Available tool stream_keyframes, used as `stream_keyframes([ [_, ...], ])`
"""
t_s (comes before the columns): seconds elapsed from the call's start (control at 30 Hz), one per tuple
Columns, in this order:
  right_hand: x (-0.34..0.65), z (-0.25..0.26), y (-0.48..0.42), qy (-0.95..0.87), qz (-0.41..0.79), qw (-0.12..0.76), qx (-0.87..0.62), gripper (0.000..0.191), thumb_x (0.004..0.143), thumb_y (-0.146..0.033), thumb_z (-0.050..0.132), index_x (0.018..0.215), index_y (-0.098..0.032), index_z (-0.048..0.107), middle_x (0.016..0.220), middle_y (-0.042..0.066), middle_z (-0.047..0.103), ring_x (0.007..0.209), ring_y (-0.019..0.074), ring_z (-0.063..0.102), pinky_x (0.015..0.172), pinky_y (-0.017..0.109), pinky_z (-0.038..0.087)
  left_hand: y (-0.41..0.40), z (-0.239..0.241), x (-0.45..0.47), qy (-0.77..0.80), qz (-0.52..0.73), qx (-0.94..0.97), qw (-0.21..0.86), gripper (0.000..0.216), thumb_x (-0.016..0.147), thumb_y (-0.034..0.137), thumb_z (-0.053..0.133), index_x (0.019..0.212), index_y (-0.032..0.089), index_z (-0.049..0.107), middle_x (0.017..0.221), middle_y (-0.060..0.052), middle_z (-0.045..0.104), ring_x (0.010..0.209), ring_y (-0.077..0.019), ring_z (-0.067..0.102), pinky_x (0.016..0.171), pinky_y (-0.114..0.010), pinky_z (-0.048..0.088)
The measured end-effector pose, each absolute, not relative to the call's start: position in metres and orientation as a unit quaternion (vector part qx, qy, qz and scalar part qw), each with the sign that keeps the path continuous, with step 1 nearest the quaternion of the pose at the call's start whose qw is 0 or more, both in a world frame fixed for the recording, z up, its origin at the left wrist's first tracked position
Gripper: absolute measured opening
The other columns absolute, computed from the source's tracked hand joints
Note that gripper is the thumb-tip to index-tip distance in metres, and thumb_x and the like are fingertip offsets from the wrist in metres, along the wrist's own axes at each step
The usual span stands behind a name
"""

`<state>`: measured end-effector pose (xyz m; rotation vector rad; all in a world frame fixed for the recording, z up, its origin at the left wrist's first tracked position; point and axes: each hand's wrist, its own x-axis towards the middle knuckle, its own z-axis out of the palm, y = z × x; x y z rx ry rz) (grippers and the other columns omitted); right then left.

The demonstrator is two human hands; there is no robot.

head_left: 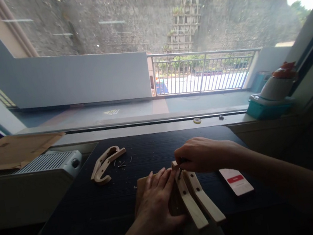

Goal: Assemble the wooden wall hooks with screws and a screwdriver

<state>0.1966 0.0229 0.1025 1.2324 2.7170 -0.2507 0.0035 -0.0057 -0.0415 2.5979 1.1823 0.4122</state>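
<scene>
1. Surroundings: a white-screened rectangular smartphone (237, 181) lies right of the brown flat wooden board (174, 200); small dark metal screws (121, 165) lie left beyond it.
2. Count: four pale curved wooden hooks (194, 210); two at the board's right, two far left.
3. Left hand (160, 195): spread flat on the board.
4. Right hand (194, 154): closed around a slim dark tool (180, 174), hiding its handle and the near hooks' upper ends.
5. Exact screw count: unclear.

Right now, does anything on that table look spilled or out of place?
Nothing looks clearly damaged. The one untidy spot is beside the two leftmost wooden hooks on the dark table: a few small screws or nails lie loose, pointing different ways.
</scene>
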Motion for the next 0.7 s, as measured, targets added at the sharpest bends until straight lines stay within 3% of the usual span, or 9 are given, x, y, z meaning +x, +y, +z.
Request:
stream_keyframes([
  [0.2, 0.193, 0.113, 0.02, 0.897, -0.08, 0.088, 0.425, 0.023, 0.082, -0.029, 0.051, 0.1, -0.022, 0.063, 0.081, 0.001, 0.065, 0.068, 0.0135, 0.055, 0.054, 0.024, 0.032, -0.006, -0.043, 0.003, 0.412, 0.134, 0.894, 0.117, 0.101, 0.064, 0.059, 0.065, 0.145, 0.024, 0.015, 0.149, -0.009, 0.028, 0.137, -0.031, 0.022, 0.113, -0.055, 0.011],
  [0.4, 0.191, 0.12, 0.018, 0.906, -0.095, 0.107, 0.397, 0.017, 0.081, -0.017, 0.049, 0.088, -0.02, 0.065, 0.077, 0.0, 0.065, 0.066, 0.0111, 0.053, 0.057, 0.024, 0.032, -0.006, -0.044, 0.003, 0.42, 0.117, 0.893, 0.113, 0.101, 0.063, 0.06, 0.064, 0.144, 0.022, 0.018, 0.149, -0.009, 0.027, 0.137, -0.0301, 0.021, 0.113, -0.053, 0.01],
  [0.7, 0.195, 0.108, 0.021, 0.906, -0.098, 0.069, 0.405, 0.018, 0.086, -0.025, 0.045, 0.088, -0.017, 0.062, 0.076, 0.002, 0.063, 0.065, 0.0114, 0.051, 0.056, 0.024, 0.033, -0.006, -0.045, 0.003, 0.412, 0.137, 0.893, 0.117, 0.104, 0.062, 0.054, 0.068, 0.145, 0.024, 0.015, 0.148, -0.009, 0.029, 0.136, -0.0324, 0.024, 0.113, -0.055, 0.013],
])
